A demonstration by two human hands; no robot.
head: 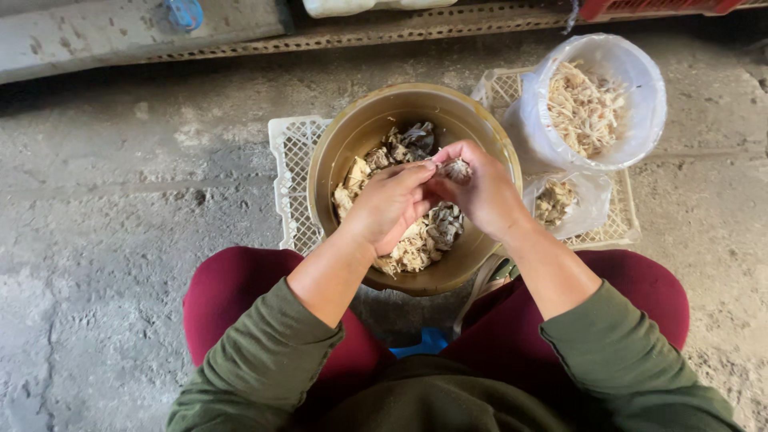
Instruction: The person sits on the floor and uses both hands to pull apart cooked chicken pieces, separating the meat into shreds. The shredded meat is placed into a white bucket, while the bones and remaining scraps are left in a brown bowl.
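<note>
Olive-green sleeves [264,360] and maroon lap framed our view | both hands met over round tan metal bowl [344,136] of pale shredded pieces | left hand [390,204] and right hand [480,188] pinched one small frayed piece [458,169], held above bowl so scraps dropped in | white bag-lined bucket [640,80] of shreds sat within right reach on white plastic crate [290,160]

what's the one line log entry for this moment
left hand and right hand: pinch one small pale piece | over: tan bowl of pale-grey pieces | right: bag-lined bucket of pale shreds
</note>
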